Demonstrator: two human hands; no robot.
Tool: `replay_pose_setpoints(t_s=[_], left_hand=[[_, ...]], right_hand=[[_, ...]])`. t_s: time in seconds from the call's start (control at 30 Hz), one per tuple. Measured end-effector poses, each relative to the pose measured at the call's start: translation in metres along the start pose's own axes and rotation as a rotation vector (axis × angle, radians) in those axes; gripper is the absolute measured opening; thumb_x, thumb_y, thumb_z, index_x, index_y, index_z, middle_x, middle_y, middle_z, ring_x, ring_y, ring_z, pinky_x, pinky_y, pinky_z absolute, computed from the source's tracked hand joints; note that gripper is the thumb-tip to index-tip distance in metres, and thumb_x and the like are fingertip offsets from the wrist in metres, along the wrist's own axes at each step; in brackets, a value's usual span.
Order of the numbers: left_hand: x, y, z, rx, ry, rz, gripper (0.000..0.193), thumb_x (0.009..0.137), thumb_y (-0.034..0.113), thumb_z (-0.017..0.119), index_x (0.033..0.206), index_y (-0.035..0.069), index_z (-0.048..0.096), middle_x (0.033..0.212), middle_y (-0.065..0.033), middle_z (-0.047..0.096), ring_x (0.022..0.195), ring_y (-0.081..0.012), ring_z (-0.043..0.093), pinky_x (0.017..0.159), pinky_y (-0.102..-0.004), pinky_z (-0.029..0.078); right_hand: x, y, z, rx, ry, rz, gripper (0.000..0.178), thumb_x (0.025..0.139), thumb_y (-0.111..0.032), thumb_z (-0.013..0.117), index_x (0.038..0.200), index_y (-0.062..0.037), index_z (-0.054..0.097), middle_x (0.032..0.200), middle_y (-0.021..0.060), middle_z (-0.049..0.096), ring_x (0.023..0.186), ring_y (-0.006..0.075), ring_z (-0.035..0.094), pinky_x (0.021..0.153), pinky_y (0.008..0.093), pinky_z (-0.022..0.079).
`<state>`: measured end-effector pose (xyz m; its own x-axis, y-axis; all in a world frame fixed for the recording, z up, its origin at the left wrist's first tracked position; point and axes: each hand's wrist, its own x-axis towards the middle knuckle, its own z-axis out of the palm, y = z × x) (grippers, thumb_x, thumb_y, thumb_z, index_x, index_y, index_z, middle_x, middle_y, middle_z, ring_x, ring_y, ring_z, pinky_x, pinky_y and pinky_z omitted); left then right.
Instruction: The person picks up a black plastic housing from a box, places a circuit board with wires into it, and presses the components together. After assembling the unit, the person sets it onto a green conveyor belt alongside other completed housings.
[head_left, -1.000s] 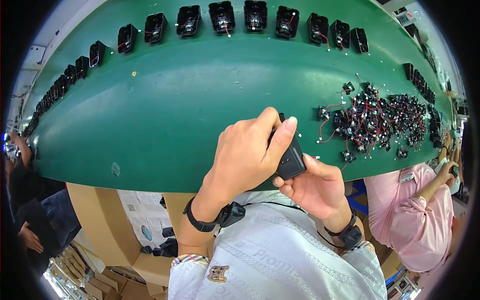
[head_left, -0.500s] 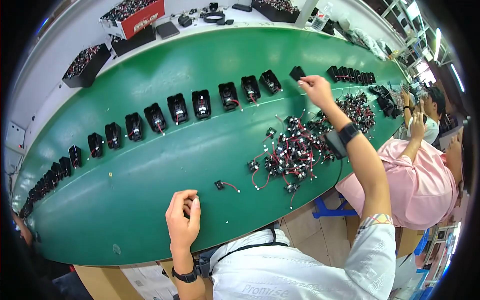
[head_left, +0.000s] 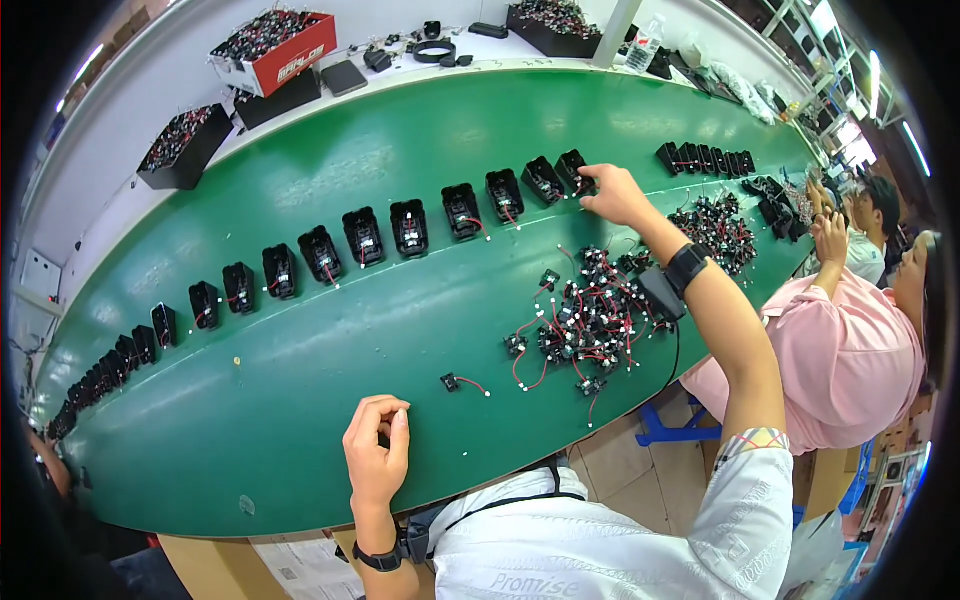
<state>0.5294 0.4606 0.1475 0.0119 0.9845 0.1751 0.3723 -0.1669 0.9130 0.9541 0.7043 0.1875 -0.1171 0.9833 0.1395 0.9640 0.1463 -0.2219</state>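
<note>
My right hand [head_left: 618,197] reaches to the right end of a curved row of black housings, its fingertips closed on the edge of the end housing [head_left: 571,170]. That housing stands beside its neighbour [head_left: 543,181]. Small black parts with red wires and white plugs show inside several housings, such as the middle one [head_left: 409,228]. My left hand [head_left: 377,452] hovers over the near edge of the green table [head_left: 300,410], fingers loosely curled, nothing visible in them. Just beyond it lies a single wired part [head_left: 451,383]. A pile of such parts [head_left: 590,320] lies below my right forearm.
A dark box-shaped thing [head_left: 661,293] with a cable stands by the pile. Farther right are another pile [head_left: 717,228] and a housing row [head_left: 705,160]. Part-filled boxes [head_left: 185,147] line the back shelf. A person in pink [head_left: 835,350] sits to my right.
My right hand has brought the carried housing left and down to the row's end, next to the last one. The left hand stays curled near the table edge. The view has shifted slightly.
</note>
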Motion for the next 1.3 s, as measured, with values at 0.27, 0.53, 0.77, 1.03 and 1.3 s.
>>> replay_pose_setpoints(t_s=[0.27,0.53,0.77,1.03,1.3], left_hand=[[-0.157,-0.053,-0.110,0.081,0.736,-0.197,0.011,0.099,0.009,0.051,0.101,0.002,0.060,0.081,-0.0065,0.062,0.072,-0.0116,0.055,0.062,-0.0250,0.047],[-0.398,-0.282,-0.188,0.903,0.392,-1.164,0.084,0.085,0.051,0.067,0.138,-0.009,0.042,0.137,-0.0319,0.050,0.129,-0.0460,0.045,0.111,-0.0514,0.032],[-0.353,-0.249,-0.145,0.759,0.579,-1.015,0.079,0.082,0.055,0.069,0.134,-0.001,0.049,0.128,-0.0336,0.050,0.118,-0.0497,0.050,0.102,-0.0512,0.041],[-0.339,-0.246,-0.138,0.400,0.006,-1.038,0.058,0.073,0.037,0.078,0.116,0.003,0.059,0.109,-0.0265,0.061,0.096,-0.0456,0.060,0.087,-0.0485,0.050],[-0.272,-0.108,-0.195,-0.393,0.689,-0.844,0.024,0.085,0.020,0.063,0.101,0.003,0.059,0.088,-0.0024,0.061,0.082,-0.0127,0.058,0.072,-0.0279,0.048]], right_hand=[[-0.109,-0.149,-0.062,0.308,0.181,-0.205,0.032,0.083,-0.003,0.066,0.114,-0.0009,0.065,0.111,0.0139,0.065,0.096,0.0208,0.064,0.077,0.0301,0.053],[-0.188,-0.252,0.045,0.207,-0.022,-0.439,0.031,0.087,0.000,0.064,0.118,-0.0030,0.066,0.113,0.0101,0.063,0.083,0.0179,0.064,0.068,0.0261,0.050],[-0.197,-0.259,0.065,0.554,-0.192,-0.183,0.017,0.098,-0.008,0.058,0.112,-0.0014,0.065,0.085,0.0028,0.062,0.067,0.0075,0.056,0.060,0.0213,0.046],[-0.190,-0.261,0.079,0.430,-0.175,-0.314,0.021,0.103,-0.017,0.054,0.106,0.0013,0.065,0.076,0.0008,0.058,0.059,0.0056,0.049,0.053,0.0215,0.041],[-0.191,-0.276,0.044,0.316,-0.190,-0.397,0.022,0.090,-0.002,0.062,0.111,0.0006,0.066,0.091,0.0076,0.063,0.067,0.0148,0.056,0.063,0.0282,0.048]])
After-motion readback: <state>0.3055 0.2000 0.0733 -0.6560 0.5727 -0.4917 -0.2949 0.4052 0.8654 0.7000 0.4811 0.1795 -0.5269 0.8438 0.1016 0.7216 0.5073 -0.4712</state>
